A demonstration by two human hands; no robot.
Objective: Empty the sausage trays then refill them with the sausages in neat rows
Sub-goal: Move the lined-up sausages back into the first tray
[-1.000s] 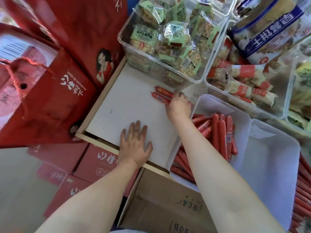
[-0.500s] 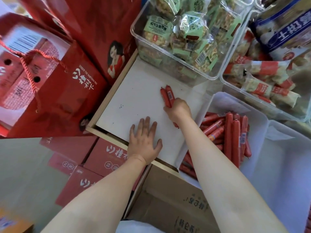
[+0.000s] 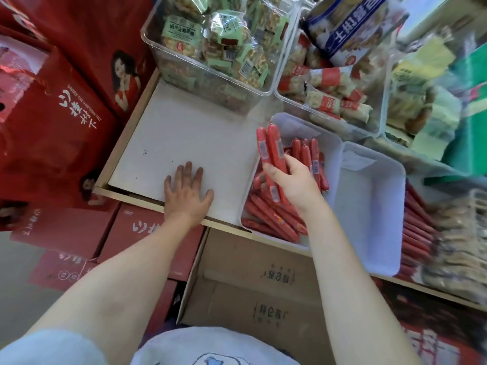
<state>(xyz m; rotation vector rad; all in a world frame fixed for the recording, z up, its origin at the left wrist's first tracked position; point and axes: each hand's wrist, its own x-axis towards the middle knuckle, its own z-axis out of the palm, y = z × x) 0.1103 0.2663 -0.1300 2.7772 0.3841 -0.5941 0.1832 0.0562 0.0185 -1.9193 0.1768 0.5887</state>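
Right hand (image 3: 292, 180) grips two sausages (image 3: 271, 151), their long axes pointing away from the person, directly above the white tray (image 3: 334, 143); left hand (image 3: 187, 191) rests flat, farther off.

Red sausages against white trays and a white shelf.

In my right hand (image 3: 295, 183) I am holding red sausages (image 3: 272, 151) bearing small pale barcode labels; under it more red ones are lying in a white tray (image 3: 329, 143). To the right of that hand a second white tray (image 3: 374, 206) is showing. My left hand (image 3: 187, 193) is resting on an off-white shelf board (image 3: 189, 138) speckled with a few dark dots and edged in pale wood. Beyond both hands, a clear bin (image 3: 210, 69) is holding green-and-white packets; left of my left hand, red gift bags (image 3: 52, 122) are carrying white lettering.
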